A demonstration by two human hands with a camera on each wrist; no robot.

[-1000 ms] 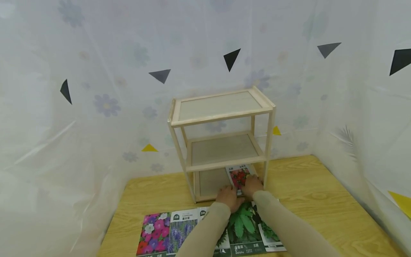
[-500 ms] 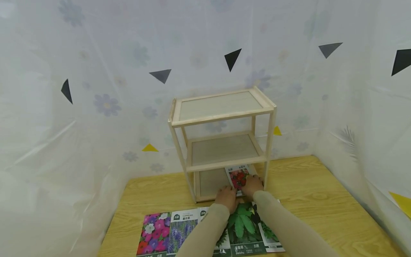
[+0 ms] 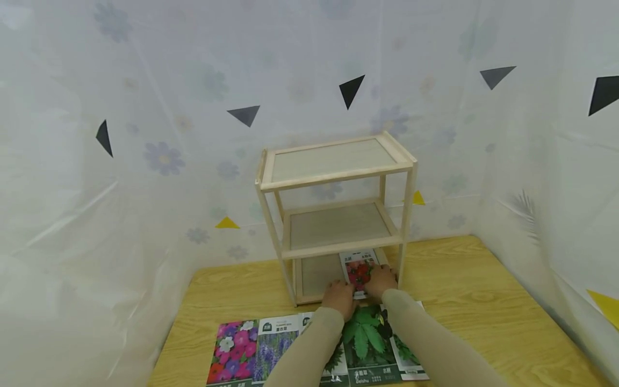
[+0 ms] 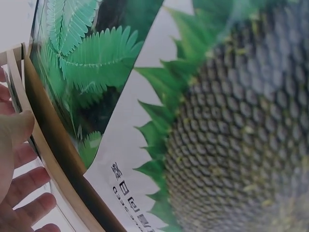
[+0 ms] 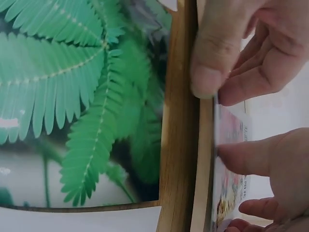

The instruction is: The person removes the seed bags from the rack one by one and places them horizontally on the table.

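A seed packet with red flowers point(image 3: 357, 273) lies on the bottom tier of a small wooden shelf point(image 3: 340, 249), towards its right side. My right hand point(image 3: 382, 280) rests over the packet's right side. In the right wrist view its thumb point(image 5: 244, 158) touches the packet's near edge, with the other fingers bent loosely. On the packet's lower left is my left hand point(image 3: 339, 298), its thumb point(image 5: 207, 79) at the shelf's front edge and a finger touching the packet. The left wrist view shows the left fingers point(image 4: 31, 205) spread and slightly bent.
In front of the shelf several packets lie in a row: colourful flowers point(image 3: 233, 352), lavender point(image 3: 274, 352), sunflower point(image 4: 231, 125), fern-like green leaves point(image 3: 369, 346) and another leafy one point(image 3: 408, 352). My sleeves partly cover them. The shelf's upper tiers overhang the hands. White sheeting point(image 3: 145, 215) surrounds the table.
The red-flower packet has turned slightly, from tilted to straighter, and slid a little towards me. My left hand has shifted slightly left; the right hand stays nearly in place.
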